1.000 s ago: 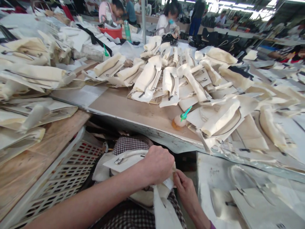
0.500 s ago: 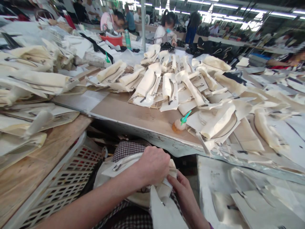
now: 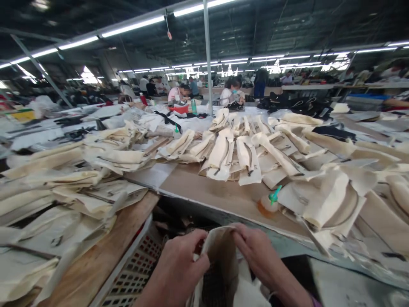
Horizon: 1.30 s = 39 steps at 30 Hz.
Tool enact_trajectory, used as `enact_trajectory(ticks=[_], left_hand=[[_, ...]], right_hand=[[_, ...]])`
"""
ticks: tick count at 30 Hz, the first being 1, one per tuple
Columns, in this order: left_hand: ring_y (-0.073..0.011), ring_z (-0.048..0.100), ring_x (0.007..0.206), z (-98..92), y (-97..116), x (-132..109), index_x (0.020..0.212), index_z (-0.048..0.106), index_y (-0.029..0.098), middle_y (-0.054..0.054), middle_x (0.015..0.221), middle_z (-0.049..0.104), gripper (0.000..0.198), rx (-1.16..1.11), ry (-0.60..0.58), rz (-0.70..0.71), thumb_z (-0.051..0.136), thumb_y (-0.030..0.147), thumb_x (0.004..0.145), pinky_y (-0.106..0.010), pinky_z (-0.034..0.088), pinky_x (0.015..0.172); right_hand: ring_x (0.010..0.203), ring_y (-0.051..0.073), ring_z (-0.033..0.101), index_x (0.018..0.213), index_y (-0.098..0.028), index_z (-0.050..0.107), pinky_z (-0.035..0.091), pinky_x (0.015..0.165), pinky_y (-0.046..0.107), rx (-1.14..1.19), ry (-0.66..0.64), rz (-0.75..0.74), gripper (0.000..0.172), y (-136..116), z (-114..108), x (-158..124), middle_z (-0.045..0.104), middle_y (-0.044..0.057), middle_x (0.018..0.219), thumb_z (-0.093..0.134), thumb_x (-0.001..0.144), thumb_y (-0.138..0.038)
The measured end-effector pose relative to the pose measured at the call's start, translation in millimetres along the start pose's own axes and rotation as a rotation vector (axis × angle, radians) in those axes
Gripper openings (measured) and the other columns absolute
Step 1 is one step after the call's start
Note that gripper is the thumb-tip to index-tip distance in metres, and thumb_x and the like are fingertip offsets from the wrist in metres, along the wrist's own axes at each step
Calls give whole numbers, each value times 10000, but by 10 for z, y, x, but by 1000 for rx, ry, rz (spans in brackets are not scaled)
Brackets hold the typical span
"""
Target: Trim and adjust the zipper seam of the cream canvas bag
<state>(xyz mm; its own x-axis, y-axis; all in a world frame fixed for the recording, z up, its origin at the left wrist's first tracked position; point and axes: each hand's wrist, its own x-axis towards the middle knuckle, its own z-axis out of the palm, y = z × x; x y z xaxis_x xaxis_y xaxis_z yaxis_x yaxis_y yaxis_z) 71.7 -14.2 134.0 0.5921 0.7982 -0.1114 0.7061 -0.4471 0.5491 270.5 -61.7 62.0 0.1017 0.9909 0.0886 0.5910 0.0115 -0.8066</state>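
Both my hands hold a cream fabric piece (image 3: 223,251) at the bottom middle, just below the table's near edge. My left hand (image 3: 179,266) grips its left edge with curled fingers. My right hand (image 3: 257,251) pinches its right edge, and the cloth is spread open between them. Right behind them on the brown table (image 3: 220,194) stands a small glue bottle with a green nozzle (image 3: 270,201).
Heaps of cream fabric pieces with black zips (image 3: 243,149) cover the table; more stacks (image 3: 64,187) lie on the wooden bench at left. A white perforated crate (image 3: 131,277) sits beside my left arm. Other people work at far tables (image 3: 231,89).
The view has tilted upward. My hands lifted the fabric from my lap and pulled its edges apart; earlier the left hand lay pressed on it with the right tucked beside.
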Motion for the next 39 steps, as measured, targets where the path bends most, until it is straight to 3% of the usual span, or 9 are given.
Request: enact_trajectory(ticks=[3,5,7,11,17,24,28,33,39], left_hand=[[-192,673,886,47,-219,-12,1086,639,239,-5,974,720,370,87,33,-51,466,124,781,-257,488,752],[-202,650,993,74,-311,57,1165,592,240,-29,1116,682,375,69,77,18,454,170,824,-286,487,836],[-209,647,980,120,-352,187,1128,599,243,-29,1121,673,297,-31,24,120,487,274,855,-279,494,833],[-190,657,846,281,-343,493,957,653,253,20,904,703,284,-255,-250,238,494,481,899,-215,508,738],[-185,669,839,443,-247,773,963,687,279,41,927,721,321,-118,-277,341,574,550,833,-179,523,734],[-181,666,932,471,180,769,1074,682,264,9,1052,713,284,-166,-282,406,543,424,885,-184,517,807],[-122,651,812,375,350,618,966,699,264,51,893,716,208,-111,-282,378,496,274,922,-145,463,744],[-100,613,715,308,307,536,904,707,242,51,804,702,201,-37,-224,348,515,179,897,-151,394,640],[-89,582,649,299,197,564,894,706,221,50,740,682,197,-35,-210,319,529,140,867,-154,361,609]], right_hand=[[714,253,675,943,-181,679,402,642,308,-84,-35,-34,327,-152,196,-16,722,85,769,359,947,-244],[787,246,686,1045,-178,659,420,689,302,-122,-31,-30,301,-259,244,-53,737,91,864,384,922,-179],[768,244,687,1070,-177,648,427,681,295,-155,-20,-3,266,-319,229,-81,741,82,862,456,885,-168],[689,208,665,1060,-188,643,416,611,259,-142,78,115,218,-247,102,-171,735,45,820,540,872,-227],[664,126,642,974,-215,667,401,554,176,42,209,195,185,-50,-65,-463,711,-25,772,568,903,-354],[725,116,643,984,-210,666,450,651,163,224,250,201,151,34,-193,-623,697,-38,825,599,850,-190],[731,127,622,980,-212,660,451,660,191,331,208,168,158,56,-152,-617,679,-28,822,512,924,-219],[739,165,617,1050,-218,640,451,665,233,426,79,148,299,167,-58,-531,667,-7,796,424,979,-412],[792,184,647,1068,-239,617,450,710,256,368,-16,150,357,237,-5,-440,678,-1,846,358,988,-471]])
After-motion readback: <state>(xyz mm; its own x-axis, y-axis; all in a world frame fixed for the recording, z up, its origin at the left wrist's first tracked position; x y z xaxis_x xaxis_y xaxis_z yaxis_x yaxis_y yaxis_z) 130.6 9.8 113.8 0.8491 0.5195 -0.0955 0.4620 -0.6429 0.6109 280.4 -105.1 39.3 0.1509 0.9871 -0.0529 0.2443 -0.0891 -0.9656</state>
